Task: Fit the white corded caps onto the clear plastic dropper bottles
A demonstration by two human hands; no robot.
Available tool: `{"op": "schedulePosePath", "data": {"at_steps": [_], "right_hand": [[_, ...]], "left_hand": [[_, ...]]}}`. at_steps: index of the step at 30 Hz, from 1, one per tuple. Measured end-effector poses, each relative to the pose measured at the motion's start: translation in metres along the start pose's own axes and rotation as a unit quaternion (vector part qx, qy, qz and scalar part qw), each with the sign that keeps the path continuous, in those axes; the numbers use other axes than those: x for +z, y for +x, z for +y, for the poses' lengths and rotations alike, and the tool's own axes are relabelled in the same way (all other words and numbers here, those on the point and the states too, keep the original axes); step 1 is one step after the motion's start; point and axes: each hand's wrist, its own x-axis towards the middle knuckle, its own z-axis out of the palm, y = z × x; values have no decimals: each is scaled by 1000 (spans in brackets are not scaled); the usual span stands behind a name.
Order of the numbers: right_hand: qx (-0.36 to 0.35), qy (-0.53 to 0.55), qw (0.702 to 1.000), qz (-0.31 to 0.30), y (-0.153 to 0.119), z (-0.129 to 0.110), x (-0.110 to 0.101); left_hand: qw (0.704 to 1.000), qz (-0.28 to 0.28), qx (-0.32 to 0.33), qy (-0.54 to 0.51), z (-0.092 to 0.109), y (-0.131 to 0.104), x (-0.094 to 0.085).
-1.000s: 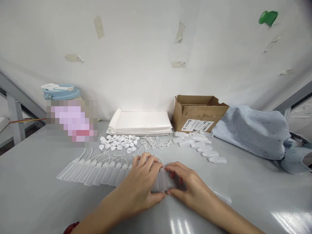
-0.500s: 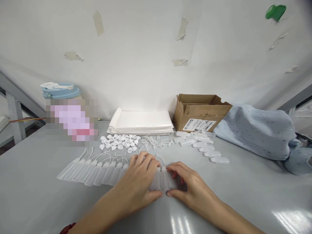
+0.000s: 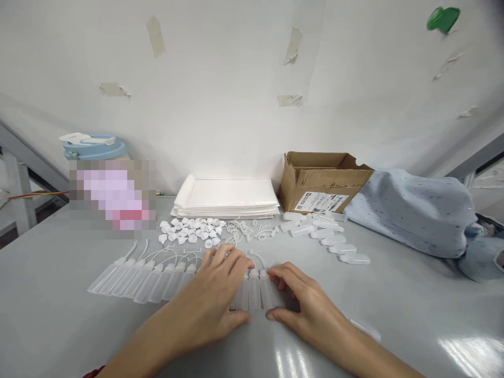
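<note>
A row of translucent bottles (image 3: 147,283) with thin straps at their necks lies side by side on the grey table. My left hand (image 3: 220,283) rests over the right part of this row, fingers curved and thumb apart, hiding several bottles. Just right of it, my right hand (image 3: 301,294) curves around the last bottle (image 3: 266,290), fingers at its neck and thumb near its base. Behind the row are small white caps (image 3: 192,230) and a tangle of loose straps (image 3: 240,230). Loose bottles without straps (image 3: 334,240) lie at the right.
A stack of white padded envelopes (image 3: 228,194), an open cardboard box (image 3: 325,181) and light blue cloth (image 3: 413,210) stand along the wall. At the left is a blue-lidded container (image 3: 94,149), partly pixelated. One bottle (image 3: 366,329) lies beside my right forearm.
My left hand has shifted slightly left, and more bottles show between my hands. A loose bottle beyond my right forearm has come into sight.
</note>
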Motion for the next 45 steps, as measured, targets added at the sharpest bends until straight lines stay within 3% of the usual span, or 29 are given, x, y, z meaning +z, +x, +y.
{"op": "schedulePosePath", "data": {"at_steps": [33,40,45], "right_hand": [[20,-23,1000,-4,3,1,1],[35,-52,995,-82,-7,14,-34],[13,-102,992,-80,-13,25,-53]], "left_hand": [[999,3,-45,-10,-22,-16,-6],[998,-2,-67,-10,-27,-19,-9],[999,0,-35,-4,-16,-15,-8]]}}
